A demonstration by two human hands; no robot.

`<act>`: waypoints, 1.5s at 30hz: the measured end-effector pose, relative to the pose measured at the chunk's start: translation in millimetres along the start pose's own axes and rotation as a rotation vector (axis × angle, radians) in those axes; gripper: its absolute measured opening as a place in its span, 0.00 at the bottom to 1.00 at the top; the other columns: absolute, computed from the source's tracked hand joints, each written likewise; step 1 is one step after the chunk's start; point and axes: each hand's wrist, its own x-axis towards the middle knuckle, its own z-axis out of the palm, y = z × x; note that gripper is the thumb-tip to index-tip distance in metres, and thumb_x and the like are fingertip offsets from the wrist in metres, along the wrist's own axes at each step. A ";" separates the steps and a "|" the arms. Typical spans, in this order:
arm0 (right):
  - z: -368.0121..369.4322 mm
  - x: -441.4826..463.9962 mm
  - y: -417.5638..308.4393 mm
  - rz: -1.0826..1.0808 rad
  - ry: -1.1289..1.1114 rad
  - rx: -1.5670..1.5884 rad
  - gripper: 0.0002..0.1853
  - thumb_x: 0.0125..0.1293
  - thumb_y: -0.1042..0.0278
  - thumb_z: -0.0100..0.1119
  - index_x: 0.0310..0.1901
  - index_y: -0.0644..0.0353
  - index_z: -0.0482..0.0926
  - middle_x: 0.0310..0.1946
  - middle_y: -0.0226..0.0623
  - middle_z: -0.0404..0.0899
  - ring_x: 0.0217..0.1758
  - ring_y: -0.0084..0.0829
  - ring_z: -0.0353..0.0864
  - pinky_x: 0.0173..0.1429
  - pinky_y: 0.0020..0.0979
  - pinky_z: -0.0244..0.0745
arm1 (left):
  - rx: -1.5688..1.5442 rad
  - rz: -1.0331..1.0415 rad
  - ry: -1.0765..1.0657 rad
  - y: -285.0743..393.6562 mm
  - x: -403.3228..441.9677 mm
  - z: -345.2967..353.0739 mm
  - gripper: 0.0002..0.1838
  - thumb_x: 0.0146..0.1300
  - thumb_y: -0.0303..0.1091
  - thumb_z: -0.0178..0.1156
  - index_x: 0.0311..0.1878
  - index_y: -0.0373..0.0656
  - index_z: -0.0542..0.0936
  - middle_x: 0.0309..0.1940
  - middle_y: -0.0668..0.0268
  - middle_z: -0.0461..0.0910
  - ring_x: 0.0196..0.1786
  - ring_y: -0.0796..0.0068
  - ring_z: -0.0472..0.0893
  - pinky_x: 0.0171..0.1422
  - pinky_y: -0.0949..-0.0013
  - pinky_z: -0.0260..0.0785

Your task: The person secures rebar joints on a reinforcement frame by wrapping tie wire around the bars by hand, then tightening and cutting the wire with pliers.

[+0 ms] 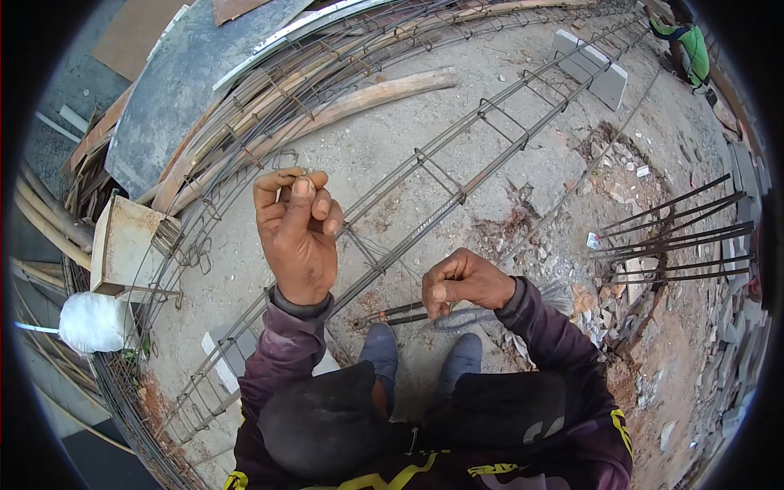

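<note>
My left hand (298,237) is raised over the near side of a long rebar cage (425,216), its thumb pressed against the curled fingers. Whatever that pinch holds, if anything, is too small to make out. Thin tie wires (369,245) hang about the cage bars just right of it. My right hand (469,282) is lower, to the right of the cage, with fingers curled and thumb against them; its contents are hidden. On the ground below lie a tool with two dark handles (396,314), probably pincers, and a bundle of thin wire (482,315), close to my shoes (378,355).
The cage rests on pale blocks (590,69). Long bars and wooden poles (359,102) are piled to the left, near a pale box (126,245). Rebar ends (678,237) jut over rubble at right. Another person (690,53) crouches at the far right.
</note>
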 end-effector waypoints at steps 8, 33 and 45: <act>3.5 -13.1 25.9 -0.068 0.204 0.515 0.14 0.75 0.62 0.56 0.41 0.66 0.82 0.22 0.37 0.79 0.14 0.17 0.62 0.22 0.24 0.62 | 0.033 0.176 0.178 0.3 32.5 -38.6 0.07 0.72 0.24 0.56 0.49 0.44 0.73 0.43 0.57 0.82 0.31 0.82 0.74 0.28 0.77 0.67; 3.4 -64.2 3.8 -0.058 0.237 -0.484 0.06 0.66 0.71 0.57 0.34 0.63 0.80 0.51 0.31 0.74 0.45 0.28 0.70 0.54 0.34 0.67 | 0.030 0.243 0.301 28.2 66.0 -118.1 0.07 0.70 0.20 0.54 0.45 0.44 0.72 0.41 0.52 0.79 0.29 0.77 0.74 0.25 0.78 0.66; 15.0 -83.1 19.3 0.111 0.161 -0.458 0.18 0.80 0.58 0.45 0.38 0.64 0.75 0.26 0.32 0.71 0.26 0.26 0.70 0.36 0.31 0.68 | -0.187 -0.004 0.407 7.9 62.1 -166.9 0.04 0.69 0.20 0.53 0.40 0.40 0.72 0.37 0.56 0.78 0.27 0.78 0.74 0.25 0.76 0.64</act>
